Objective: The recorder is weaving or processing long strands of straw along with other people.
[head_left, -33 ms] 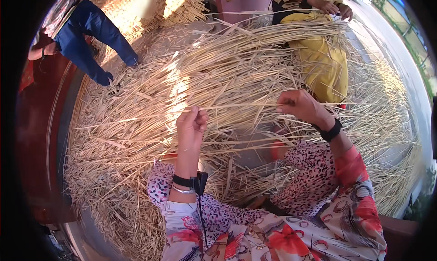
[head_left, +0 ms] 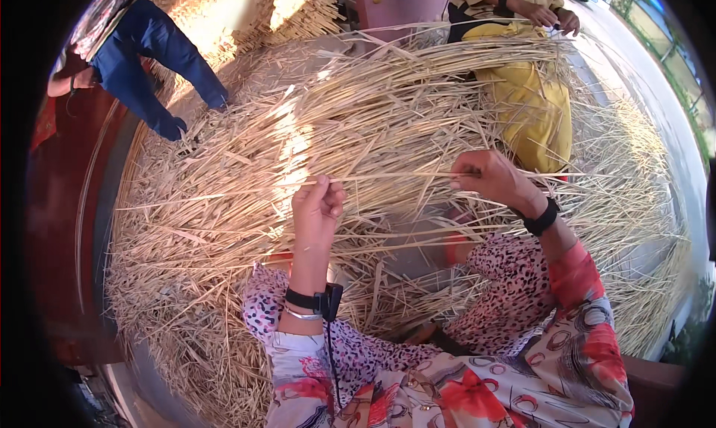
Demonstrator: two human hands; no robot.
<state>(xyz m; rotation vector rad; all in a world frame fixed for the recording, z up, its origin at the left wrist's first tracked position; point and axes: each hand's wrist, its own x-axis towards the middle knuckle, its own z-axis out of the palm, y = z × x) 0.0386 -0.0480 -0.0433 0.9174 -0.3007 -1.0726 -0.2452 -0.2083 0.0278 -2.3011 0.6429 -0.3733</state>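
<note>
Stalk [head_left: 395, 176] Stretches Level Above Straw Heap [head_left: 358, 114]

A seated person draws one thin, pale stalk nearly straight across the front of the body, gripping it at two places above the loose straw. The left hand [head_left: 317, 202] pinches it between thumb and forefinger, the remaining fingers curled inward; the right hand [head_left: 486, 176], well apart, closes on it with thumb and bent fingers. Where the stalk ends to the left is hard to tell against the straw behind. A black strap with a small dark box [head_left: 332, 302] and a silver bangle [head_left: 303, 314] circle the left wrist; a black wristband [head_left: 543, 217] circles the right. Spotted trousers [head_left: 511, 294] show beneath a floral garment. At upper right, a co-worker in yellow [head_left: 533, 118] sits with hands close together, their small dark object too tiny to identify. At upper left are another person's blue trousers [head_left: 153, 62], near a woven mat [head_left: 294, 10].
</note>
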